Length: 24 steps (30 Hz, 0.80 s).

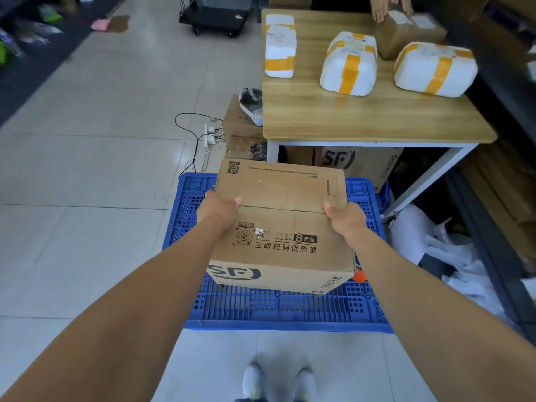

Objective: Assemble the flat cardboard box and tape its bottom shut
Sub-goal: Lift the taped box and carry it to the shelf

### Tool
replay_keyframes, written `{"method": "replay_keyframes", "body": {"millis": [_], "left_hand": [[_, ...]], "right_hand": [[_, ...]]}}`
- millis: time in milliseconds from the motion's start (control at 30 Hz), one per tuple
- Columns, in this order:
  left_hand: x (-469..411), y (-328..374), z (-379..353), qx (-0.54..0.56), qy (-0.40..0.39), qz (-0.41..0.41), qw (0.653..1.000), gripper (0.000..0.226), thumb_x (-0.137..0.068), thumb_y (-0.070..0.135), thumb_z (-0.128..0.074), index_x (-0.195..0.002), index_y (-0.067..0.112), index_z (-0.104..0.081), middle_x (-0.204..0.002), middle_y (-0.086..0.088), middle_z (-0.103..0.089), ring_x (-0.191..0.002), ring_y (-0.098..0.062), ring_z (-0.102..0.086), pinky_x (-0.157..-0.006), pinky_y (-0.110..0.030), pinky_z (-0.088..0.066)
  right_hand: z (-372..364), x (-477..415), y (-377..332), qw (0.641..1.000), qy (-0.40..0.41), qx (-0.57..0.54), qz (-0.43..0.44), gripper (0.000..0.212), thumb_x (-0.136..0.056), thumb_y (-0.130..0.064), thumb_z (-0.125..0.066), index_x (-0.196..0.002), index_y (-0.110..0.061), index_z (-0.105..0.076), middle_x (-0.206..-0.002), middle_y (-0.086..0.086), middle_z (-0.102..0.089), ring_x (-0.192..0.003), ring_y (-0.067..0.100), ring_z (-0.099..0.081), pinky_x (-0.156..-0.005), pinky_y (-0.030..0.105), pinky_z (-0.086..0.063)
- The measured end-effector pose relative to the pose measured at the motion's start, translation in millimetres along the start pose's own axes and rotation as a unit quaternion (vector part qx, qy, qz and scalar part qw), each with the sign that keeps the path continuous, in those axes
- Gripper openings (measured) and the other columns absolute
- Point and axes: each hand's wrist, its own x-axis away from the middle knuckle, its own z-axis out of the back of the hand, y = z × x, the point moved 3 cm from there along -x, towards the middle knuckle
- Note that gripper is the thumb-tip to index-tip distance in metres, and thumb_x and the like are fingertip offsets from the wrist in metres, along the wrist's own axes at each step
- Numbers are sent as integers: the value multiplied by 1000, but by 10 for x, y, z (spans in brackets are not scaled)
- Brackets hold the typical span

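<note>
A brown cardboard box (282, 227) with printed logos stands squared up above the blue plastic pallet (278, 311). Its two upward flaps are folded shut and meet at a seam across the middle. My left hand (218, 211) grips the box's left edge at the seam, thumb on top. On the right edge at the same seam, my right hand (345, 217) holds with its thumb on the flap. No tape shows on the seam. An orange object (359, 275) peeks out behind the box's lower right corner; I cannot tell what it is.
A wooden table (371, 117) at the upper right carries three white foam parcels (349, 63) with orange tape and a brown box under another person's hands (391, 7). More boxes sit beneath it. Cables and a power strip (207, 136) lie on the tiled floor. White bags (441, 250) pile up at the right.
</note>
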Motion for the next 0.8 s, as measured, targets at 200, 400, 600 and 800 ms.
{"method": "replay_keyframes", "body": {"millis": [200,400,600,800], "left_hand": [[43,-81,28,74,-40,-25,996,59,-88,53,-51,-126,9,-44,-114,-9,-59,-100,-29,-57,-81,-38,-45],[69,-104,110,145,-63,-12,987,30,-94,37,-47,-103,10,-53,-105,-11,-59,-94,-26,-54,-82,-35,-42],[177,-191,136,122,-20,-16,992,22,-95,31,-49,-88,11,-55,-94,-8,-58,-85,-24,-53,-76,-35,-43],[210,-189,115,102,-14,-21,994,37,-95,38,-46,-112,6,-57,-99,-8,-57,-89,-24,-52,-77,-34,-40]], "right_hand": [[43,47,25,1000,-22,-20,-9,55,-89,-44,-57,-131,-8,-51,-126,13,-59,-113,32,-56,-98,44,-46],[84,104,36,993,-78,-82,-35,53,-88,-44,-59,-129,-11,-51,-125,10,-60,-112,31,-58,-100,48,-46],[89,139,38,995,-90,-46,-14,55,-90,-45,-57,-130,-8,-54,-126,14,-60,-113,33,-57,-100,46,-46],[94,95,72,994,-90,-60,-11,56,-86,-46,-61,-129,-10,-54,-124,12,-61,-111,31,-58,-98,46,-47]]}}
